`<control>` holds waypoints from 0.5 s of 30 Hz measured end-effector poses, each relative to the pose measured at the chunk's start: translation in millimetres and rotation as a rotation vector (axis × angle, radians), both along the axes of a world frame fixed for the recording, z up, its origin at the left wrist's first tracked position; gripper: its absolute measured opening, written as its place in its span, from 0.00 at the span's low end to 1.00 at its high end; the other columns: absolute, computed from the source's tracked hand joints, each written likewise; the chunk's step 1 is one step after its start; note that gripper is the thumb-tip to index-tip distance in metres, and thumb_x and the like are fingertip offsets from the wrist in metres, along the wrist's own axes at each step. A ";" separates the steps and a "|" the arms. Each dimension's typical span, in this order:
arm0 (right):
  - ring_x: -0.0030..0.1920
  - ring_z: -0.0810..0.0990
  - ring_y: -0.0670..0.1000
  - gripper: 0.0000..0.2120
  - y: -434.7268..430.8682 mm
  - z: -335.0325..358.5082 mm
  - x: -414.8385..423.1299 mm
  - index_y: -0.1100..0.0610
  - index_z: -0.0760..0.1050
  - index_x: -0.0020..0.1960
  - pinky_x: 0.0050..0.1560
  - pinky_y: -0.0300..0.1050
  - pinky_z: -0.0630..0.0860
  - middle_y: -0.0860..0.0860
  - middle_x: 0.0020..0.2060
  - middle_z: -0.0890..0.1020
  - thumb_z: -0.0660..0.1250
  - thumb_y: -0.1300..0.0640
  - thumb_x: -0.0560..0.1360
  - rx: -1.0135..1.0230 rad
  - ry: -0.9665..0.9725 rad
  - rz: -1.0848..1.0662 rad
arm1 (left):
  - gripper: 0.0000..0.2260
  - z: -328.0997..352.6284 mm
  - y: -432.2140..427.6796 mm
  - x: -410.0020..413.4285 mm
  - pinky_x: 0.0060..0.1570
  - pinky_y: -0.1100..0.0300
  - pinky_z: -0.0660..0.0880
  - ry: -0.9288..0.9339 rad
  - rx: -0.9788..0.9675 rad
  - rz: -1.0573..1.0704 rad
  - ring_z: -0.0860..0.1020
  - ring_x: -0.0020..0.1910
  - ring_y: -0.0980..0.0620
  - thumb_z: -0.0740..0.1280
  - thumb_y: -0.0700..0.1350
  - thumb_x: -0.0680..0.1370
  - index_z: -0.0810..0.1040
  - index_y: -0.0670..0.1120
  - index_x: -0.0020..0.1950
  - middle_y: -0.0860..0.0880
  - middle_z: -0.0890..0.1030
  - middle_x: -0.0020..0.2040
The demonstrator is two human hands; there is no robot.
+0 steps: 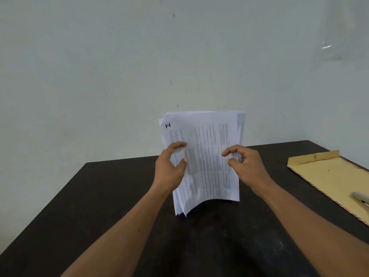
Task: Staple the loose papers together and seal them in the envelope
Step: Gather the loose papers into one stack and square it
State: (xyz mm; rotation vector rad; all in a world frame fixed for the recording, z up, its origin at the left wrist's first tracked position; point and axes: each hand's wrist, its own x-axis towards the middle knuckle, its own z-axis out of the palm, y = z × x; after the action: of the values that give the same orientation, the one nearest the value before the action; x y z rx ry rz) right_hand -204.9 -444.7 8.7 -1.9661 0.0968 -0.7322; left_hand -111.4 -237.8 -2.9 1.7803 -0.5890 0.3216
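White printed papers (203, 156) stand upright in a loose stack over the middle of the dark tabletop (99, 196), nearer its far edge than its near one. You hold them on both sides. Your left hand (171, 166) grips the stack's left edge, with the thumb and a curled finger lying on the front sheet. Your right hand (245, 166) pinches the right edge about halfway up, with the fingertips bent onto the front sheet.

The sheets are not squared: their edges fan out at the top right and at the lower left, where the bottom corners curl toward you. The lower edge is down at the tabletop, but you cannot tell whether it rests there or hangs just above. The front sheet carries columns of small print, too fine to read, and a bold letter H in its top left corner.

The tan envelope (329, 176) lies flat along the right edge of the tabletop, well apart from the papers, with its flap open toward the far right corner. A grey object (360, 197) rests on the envelope where the view cuts it off, and you cannot tell what it is
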 end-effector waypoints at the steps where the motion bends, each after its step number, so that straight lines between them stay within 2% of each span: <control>1: 0.48 0.81 0.64 0.13 -2.0 0.3 -0.2 0.54 0.81 0.45 0.47 0.60 0.83 0.40 0.51 0.81 0.65 0.71 0.75 0.005 -0.006 -0.015 | 0.17 0.6 -4.8 -2.5 0.51 0.77 0.73 0.002 0.011 0.004 0.73 0.64 0.58 0.69 0.37 0.78 0.78 0.54 0.63 0.56 0.76 0.64; 2: 0.38 0.82 0.58 0.13 -4.5 0.9 0.9 0.54 0.80 0.45 0.36 0.52 0.83 0.45 0.51 0.82 0.64 0.71 0.75 0.017 -0.021 -0.027 | 0.17 1.4 -9.1 -3.9 0.49 0.79 0.72 0.009 0.010 0.006 0.73 0.64 0.58 0.69 0.37 0.79 0.77 0.54 0.64 0.55 0.76 0.65; 3: 0.28 0.77 0.51 0.14 -6.8 2.2 2.2 0.55 0.79 0.46 0.27 0.43 0.77 0.49 0.51 0.83 0.62 0.72 0.75 0.036 -0.042 -0.035 | 0.17 2.6 -12.9 -4.9 0.50 0.77 0.73 0.012 0.003 0.008 0.74 0.64 0.57 0.68 0.37 0.79 0.77 0.54 0.64 0.55 0.76 0.65; 4: 0.24 0.72 0.47 0.15 -9.3 3.9 4.0 0.55 0.78 0.46 0.24 0.39 0.71 0.51 0.51 0.83 0.62 0.73 0.75 0.063 -0.066 -0.042 | 0.17 4.5 -16.1 -6.0 0.54 0.72 0.74 0.012 -0.004 0.013 0.74 0.64 0.57 0.68 0.38 0.80 0.77 0.53 0.65 0.54 0.76 0.66; 6: 0.28 0.72 0.49 0.15 -13.9 6.0 7.2 0.54 0.77 0.47 0.26 0.39 0.69 0.49 0.51 0.82 0.61 0.73 0.75 0.106 -0.094 -0.045 | 0.17 5.9 -20.6 -7.3 0.59 0.61 0.76 0.013 -0.013 0.021 0.75 0.63 0.56 0.68 0.39 0.80 0.76 0.53 0.66 0.54 0.76 0.66; 7: 0.31 0.74 0.51 0.16 -15.8 4.7 7.3 0.53 0.77 0.47 0.28 0.41 0.71 0.48 0.52 0.82 0.61 0.73 0.76 0.110 -0.092 -0.043 | 0.17 4.0 -22.5 -7.9 0.60 0.59 0.77 0.011 -0.014 0.027 0.76 0.63 0.56 0.68 0.39 0.80 0.76 0.53 0.67 0.54 0.76 0.66; 9: 0.35 0.77 0.52 0.15 -16.7 -4.4 5.4 0.54 0.78 0.47 0.30 0.41 0.74 0.46 0.53 0.82 0.62 0.72 0.77 0.085 -0.062 -0.045 | 0.16 -4.7 -25.0 -12.7 0.56 0.68 0.76 -0.004 -0.013 0.056 0.75 0.61 0.58 0.68 0.40 0.80 0.76 0.53 0.66 0.56 0.76 0.64; 11: 0.42 0.80 0.47 0.12 -15.2 -19.0 2.0 0.56 0.78 0.47 0.33 0.36 0.77 0.47 0.55 0.81 0.63 0.71 0.78 0.059 -0.045 -0.071 | 0.14 -18.7 -27.0 -19.0 0.49 0.79 0.73 -0.024 -0.019 0.094 0.76 0.57 0.62 0.69 0.40 0.80 0.76 0.53 0.64 0.57 0.75 0.61; 13: 0.54 0.79 0.46 0.10 -12.9 -29.4 -0.6 0.58 0.79 0.46 0.39 0.30 0.78 0.49 0.56 0.80 0.63 0.71 0.78 0.060 -0.057 -0.090 | 0.12 -28.7 -29.7 -22.5 0.49 0.78 0.74 -0.044 -0.060 0.131 0.76 0.55 0.67 0.69 0.40 0.80 0.76 0.54 0.60 0.60 0.76 0.57; 15: 0.56 0.78 0.43 0.13 -10.9 -30.2 -1.2 0.55 0.79 0.45 0.46 0.29 0.78 0.48 0.53 0.80 0.64 0.71 0.78 0.071 -0.107 -0.108 | 0.10 -28.8 -33.8 -24.4 0.52 0.73 0.76 -0.079 -0.119 0.168 0.76 0.54 0.68 0.70 0.42 0.79 0.77 0.55 0.57 0.62 0.77 0.53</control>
State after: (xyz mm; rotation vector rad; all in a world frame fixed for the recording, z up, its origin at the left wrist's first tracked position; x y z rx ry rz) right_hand -206.0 -455.6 -21.6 -1.8614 0.1634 -0.8914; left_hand -135.8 -271.6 -31.7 1.7118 -0.4665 0.5343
